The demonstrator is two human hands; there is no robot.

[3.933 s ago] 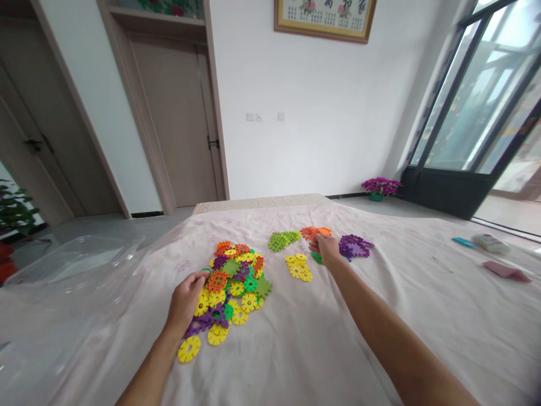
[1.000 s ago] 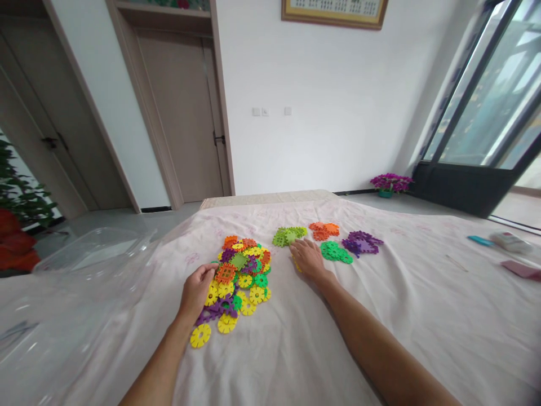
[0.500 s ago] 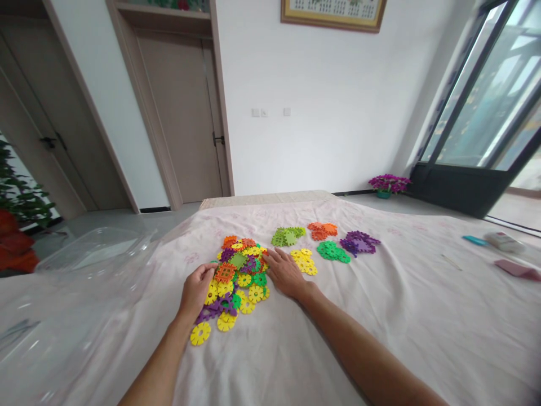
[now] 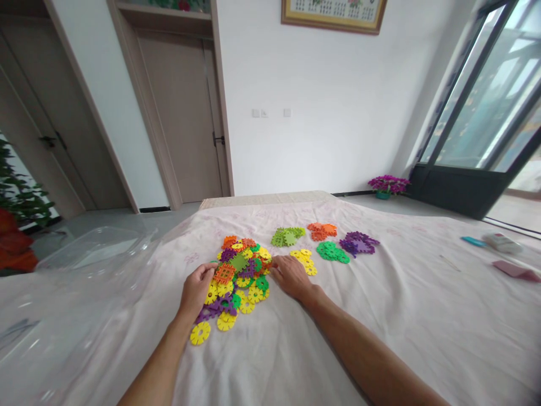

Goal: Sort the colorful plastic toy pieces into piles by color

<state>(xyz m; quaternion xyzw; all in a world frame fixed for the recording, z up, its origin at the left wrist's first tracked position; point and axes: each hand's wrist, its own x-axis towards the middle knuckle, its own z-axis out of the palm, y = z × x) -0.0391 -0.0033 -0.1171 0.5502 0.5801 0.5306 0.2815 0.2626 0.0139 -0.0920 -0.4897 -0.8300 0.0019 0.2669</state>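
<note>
A mixed pile of plastic interlocking pieces (image 4: 239, 282), round and square, lies on the cloth between my hands. My left hand (image 4: 198, 288) is at the pile's left edge, fingers pressed together beside an orange square piece (image 4: 225, 273). What its fingertips hold, if anything, is hidden. At the right edge, my right hand (image 4: 292, 275) bends its fingers down against orange and yellow pieces; its fingertips are partly hidden. Sorted groups lie beyond it: yellow (image 4: 309, 260), light green (image 4: 288, 237), orange (image 4: 322, 231), green (image 4: 333, 251) and purple (image 4: 360, 243).
A pale cloth (image 4: 414, 316) covers the table. Clear plastic packaging (image 4: 97, 251) lies on the left. At far right are a blue object (image 4: 473, 241), a white packet (image 4: 502, 243) and a pink object (image 4: 516, 270). Purple flowers (image 4: 389, 184) stand on the floor behind.
My right hand has drawn back slightly to the right and its fingers have bent. Yellow, green and orange pieces at the pile's right side have shifted. My left hand stays in place.
</note>
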